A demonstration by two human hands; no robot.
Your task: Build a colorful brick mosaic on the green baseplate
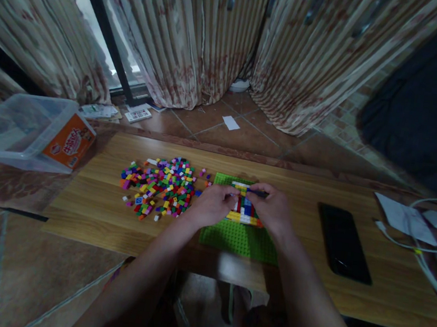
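A green studded baseplate [241, 239] lies on the wooden board, with a rectangle of toy bricks [242, 218] in yellow, white, red and blue built on it. Over the left side of this build, my left hand [213, 204] is closed in a pinch; what its fingertips hold, if anything, is too small to make out. From the right, my right hand [273, 208] grips a dark, long toy brick [259, 193] between thumb and fingers, at the build's upper edge. Both hands partly cover the build. Left of the baseplate spreads a pile of loose toy bricks [164, 183] in many colours.
The wooden board [89, 206] carries a black phone [344, 243] on the right. White cables [395, 242] and a white paper [407, 217] lie at its right end. A clear plastic box [23, 131] with an orange label stands left. Curtains [202, 39] hang behind.
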